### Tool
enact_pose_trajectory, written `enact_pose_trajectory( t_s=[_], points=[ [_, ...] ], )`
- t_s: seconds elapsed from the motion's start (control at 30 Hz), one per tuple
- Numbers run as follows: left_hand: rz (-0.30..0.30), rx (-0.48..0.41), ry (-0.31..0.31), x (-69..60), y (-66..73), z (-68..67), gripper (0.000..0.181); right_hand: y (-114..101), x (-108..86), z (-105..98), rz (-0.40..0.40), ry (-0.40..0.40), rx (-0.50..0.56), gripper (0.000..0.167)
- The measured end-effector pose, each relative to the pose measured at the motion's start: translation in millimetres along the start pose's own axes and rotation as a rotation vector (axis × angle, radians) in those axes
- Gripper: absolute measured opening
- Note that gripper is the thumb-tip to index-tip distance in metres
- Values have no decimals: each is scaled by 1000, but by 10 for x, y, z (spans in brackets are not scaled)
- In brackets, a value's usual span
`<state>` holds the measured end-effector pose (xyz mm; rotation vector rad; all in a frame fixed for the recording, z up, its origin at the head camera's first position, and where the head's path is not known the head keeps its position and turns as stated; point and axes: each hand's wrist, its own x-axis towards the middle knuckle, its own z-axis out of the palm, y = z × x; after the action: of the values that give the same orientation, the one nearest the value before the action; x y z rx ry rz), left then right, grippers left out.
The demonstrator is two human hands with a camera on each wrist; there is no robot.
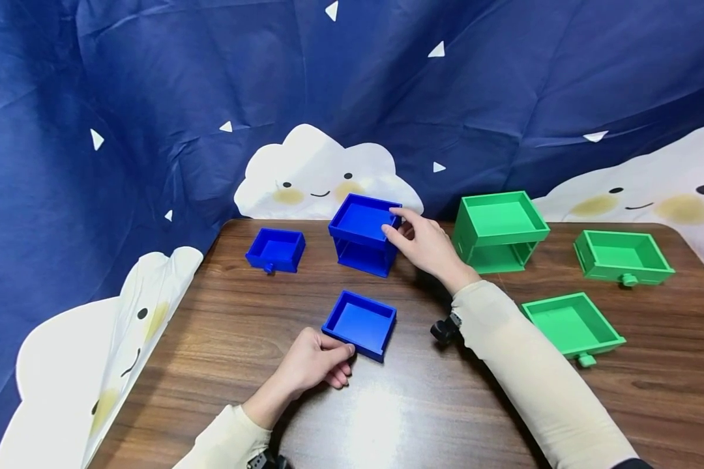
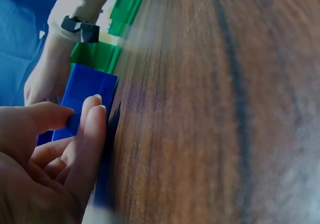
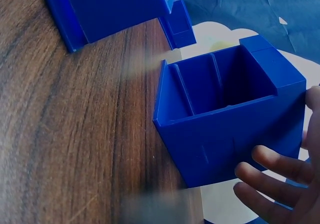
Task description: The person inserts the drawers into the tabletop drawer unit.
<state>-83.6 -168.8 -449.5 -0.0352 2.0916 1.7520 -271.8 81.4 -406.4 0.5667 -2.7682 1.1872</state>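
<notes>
A shallow blue drawer (image 1: 360, 322) lies on the table in front of the open-fronted blue cabinet frame (image 1: 365, 225). My left hand (image 1: 319, 361) pinches the near side of this drawer between thumb and fingers; in the left wrist view, the fingers (image 2: 92, 129) hide part of the hold. With my right hand (image 1: 425, 244) I hold the cabinet frame at its upper right rim, thumb and index finger on the edge. In the right wrist view the other fingers (image 3: 270, 179) lie loosely along the frame's side wall.
Another blue drawer (image 1: 276, 250) with a knob sits at the back left. Right of my right hand stands a green cabinet frame (image 1: 500, 228). Two green drawers with knobs, one farther back (image 1: 624, 257) and one nearer (image 1: 572, 326), lie on the wooden table (image 1: 446, 417). A blue curtain hangs behind.
</notes>
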Motion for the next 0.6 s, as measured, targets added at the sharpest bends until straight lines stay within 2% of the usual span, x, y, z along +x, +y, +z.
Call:
enact_pose_trajectory(
  t_s=[0.23,0.6],
  points=[
    [1,-70,25,11,9,-25,28,-6,-2,1,7,1,5,59],
    [3,-113,71,72,9,-54,27,6,8,13,5,5,19,57]
  ],
)
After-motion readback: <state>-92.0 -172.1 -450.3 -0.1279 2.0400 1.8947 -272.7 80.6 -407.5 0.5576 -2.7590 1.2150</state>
